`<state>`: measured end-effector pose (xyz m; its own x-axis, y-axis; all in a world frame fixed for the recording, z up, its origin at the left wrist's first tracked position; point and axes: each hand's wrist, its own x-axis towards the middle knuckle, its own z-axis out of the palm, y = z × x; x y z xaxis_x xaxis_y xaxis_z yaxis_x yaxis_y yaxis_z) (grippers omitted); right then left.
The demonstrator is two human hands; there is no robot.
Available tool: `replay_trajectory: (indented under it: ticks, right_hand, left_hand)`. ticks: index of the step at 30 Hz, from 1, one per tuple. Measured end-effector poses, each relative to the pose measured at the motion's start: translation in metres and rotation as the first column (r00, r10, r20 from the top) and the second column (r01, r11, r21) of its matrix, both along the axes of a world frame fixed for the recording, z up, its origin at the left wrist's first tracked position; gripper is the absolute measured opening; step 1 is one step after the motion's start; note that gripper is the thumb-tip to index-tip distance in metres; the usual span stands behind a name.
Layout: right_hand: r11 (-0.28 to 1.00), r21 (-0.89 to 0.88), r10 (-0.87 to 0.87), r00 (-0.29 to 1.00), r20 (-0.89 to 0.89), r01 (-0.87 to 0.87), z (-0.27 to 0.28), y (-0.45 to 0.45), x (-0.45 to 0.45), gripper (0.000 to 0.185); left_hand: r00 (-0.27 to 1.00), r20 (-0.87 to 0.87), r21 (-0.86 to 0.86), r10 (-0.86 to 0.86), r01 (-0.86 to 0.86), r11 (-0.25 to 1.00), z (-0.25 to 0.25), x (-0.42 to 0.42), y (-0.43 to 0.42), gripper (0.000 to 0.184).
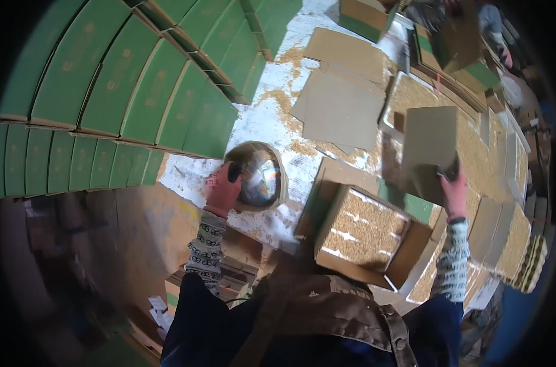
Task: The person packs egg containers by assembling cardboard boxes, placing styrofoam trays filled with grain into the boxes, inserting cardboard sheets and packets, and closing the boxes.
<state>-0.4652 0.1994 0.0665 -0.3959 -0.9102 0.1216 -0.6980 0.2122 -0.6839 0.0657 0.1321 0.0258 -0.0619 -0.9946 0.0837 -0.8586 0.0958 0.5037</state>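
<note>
My left hand (223, 186), in a pink glove with dark fingertips, grips the near left rim of a round basket (283, 183). Colourful small packets (262, 177) lie inside the basket, slightly blurred. A flat piece of brown cardboard (429, 147) is held at its right edge by my right hand (454, 189), gloved the same way. Between my hands, close to my body, stands an open green and brown carton (406, 260). Tan, grain-like loose material (366, 232) with white strips showing fills much of it.
Green cartons (131, 79) are stacked high at the left. Cardboard sheets (345, 107) lie on the white, debris-strewn table (284, 116). More filled cartons (479, 147) line the right side. Another person's hand (505, 56) shows at the top right, near a carton.
</note>
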Motion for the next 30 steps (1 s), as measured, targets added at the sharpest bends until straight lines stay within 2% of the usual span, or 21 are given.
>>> replay_trajectory:
  ticks: [2, 4, 8, 9, 11, 13, 14, 15, 16, 17, 18, 19, 20, 22, 23, 24, 26, 27, 28, 29, 30]
  right_hand:
    - [0.983, 0.068, -0.161, 0.98, -0.119, 0.17, 0.029, 0.056, -0.002, 0.056]
    - [0.981, 0.015, -0.19, 0.968, -0.163, 0.195, 0.034, 0.105, -0.013, 0.055]
    - [0.976, -0.112, -0.212, 0.941, -0.265, 0.189, 0.048, 0.169, -0.007, 0.055]
    - [0.97, -0.135, -0.234, 0.922, -0.31, 0.201, 0.055, 0.177, 0.005, 0.055]
    - [0.965, -0.205, -0.246, 0.839, -0.485, 0.164, 0.061, 0.185, 0.034, 0.056]
    - [0.978, -0.202, -0.037, 0.924, -0.38, -0.043, 0.073, 0.172, 0.071, 0.053]
    - [0.976, -0.091, 0.142, 0.892, -0.429, -0.199, 0.085, 0.163, 0.09, 0.05]
    - [0.92, -0.054, 0.32, 0.825, -0.465, -0.388, 0.085, 0.157, 0.104, 0.046]
    - [0.871, -0.012, 0.436, 0.786, -0.438, -0.49, 0.072, 0.161, 0.115, 0.04]
    - [0.838, 0.145, 0.516, 0.677, -0.525, -0.526, 0.055, 0.172, 0.12, 0.037]
    - [0.783, 0.292, 0.601, 0.546, -0.584, -0.549, 0.038, 0.182, 0.124, 0.034]
    - [0.748, 0.403, 0.663, 0.575, -0.479, -0.527, 0.022, 0.19, 0.128, 0.033]
    - [0.744, 0.411, 0.659, 0.681, -0.319, -0.528, 0.007, 0.195, 0.129, 0.032]
    - [0.669, 0.507, 0.721, 0.641, -0.264, -0.544, -0.011, 0.192, 0.13, 0.032]
    - [0.615, 0.588, 0.759, 0.595, -0.262, -0.525, -0.009, 0.184, 0.135, 0.033]
    - [0.637, 0.52, 0.769, 0.519, -0.374, -0.569, -0.018, 0.182, 0.128, 0.036]
    - [0.654, 0.419, 0.697, 0.717, -0.009, -0.631, -0.011, 0.187, 0.102, 0.04]
    - [0.715, 0.429, 0.488, 0.833, 0.259, -0.552, 0.021, 0.183, 0.088, 0.044]
    - [0.857, 0.293, 0.272, 0.855, 0.441, -0.424, 0.048, 0.183, 0.075, 0.045]
    - [0.972, 0.198, 0.021, 0.892, 0.452, -0.123, 0.031, 0.196, 0.051, 0.047]
    - [0.991, 0.123, -0.099, 0.876, 0.472, 0.046, 0.023, 0.196, 0.029, 0.054]
  left_hand:
    - [0.998, 0.043, -0.074, 0.048, -0.044, 0.996, -0.015, 0.003, 0.003, 0.023]
    - [0.991, 0.102, -0.074, 0.088, -0.08, 0.994, -0.015, 0.001, 0.001, 0.025]
    - [0.995, -0.084, -0.247, -0.058, 0.036, 0.968, 0.027, -0.029, 0.014, 0.029]
    - [0.971, -0.107, -0.374, -0.215, 0.162, 0.913, 0.049, -0.054, 0.025, 0.03]
    - [0.783, -0.037, -0.465, -0.621, 0.537, 0.704, 0.068, -0.114, 0.054, 0.036]
    - [0.413, 0.25, -0.077, -0.876, 0.91, 0.408, 0.066, -0.176, 0.095, 0.034]
    - [0.239, 0.364, 0.086, -0.9, 0.954, 0.288, 0.043, -0.2, 0.109, 0.034]
    - [0.137, 0.698, -0.045, -0.703, 0.988, 0.148, -0.026, -0.187, 0.105, 0.038]
    - [0.227, 0.571, -0.123, -0.788, 0.974, 0.192, -0.026, -0.18, 0.103, 0.043]
    - [0.298, 0.422, -0.199, -0.856, 0.952, 0.233, -0.025, -0.173, 0.101, 0.048]
    - [0.43, -0.284, -0.065, -0.857, 0.883, 0.464, 0.045, -0.173, 0.106, 0.055]
    - [0.549, 0.207, -0.112, -0.81, 0.836, 0.538, 0.063, -0.162, 0.106, 0.061]
    - [0.704, 0.108, -0.174, -0.702, 0.709, 0.684, 0.056, -0.154, 0.106, 0.062]
    - [0.829, -0.076, -0.176, -0.554, 0.536, 0.826, 0.028, -0.151, 0.113, 0.065]
    - [0.815, -0.252, -0.125, -0.522, 0.507, 0.853, 0.004, -0.151, 0.114, 0.072]
    - [0.818, -0.244, -0.145, -0.52, 0.5, 0.854, 0.001, -0.153, 0.114, 0.07]
    - [0.828, -0.224, -0.2, -0.514, 0.477, 0.856, 0.002, -0.156, 0.111, 0.068]
    - [0.848, -0.153, -0.232, -0.508, 0.469, 0.852, 0.014, -0.157, 0.113, 0.06]
    - [0.833, -0.18, -0.198, -0.524, 0.491, 0.848, 0.009, -0.155, 0.114, 0.057]
    - [0.817, -0.204, -0.163, -0.539, 0.514, 0.842, 0.0, -0.152, 0.114, 0.055]
    - [0.801, -0.223, -0.13, -0.556, 0.541, 0.831, -0.007, -0.15, 0.112, 0.052]
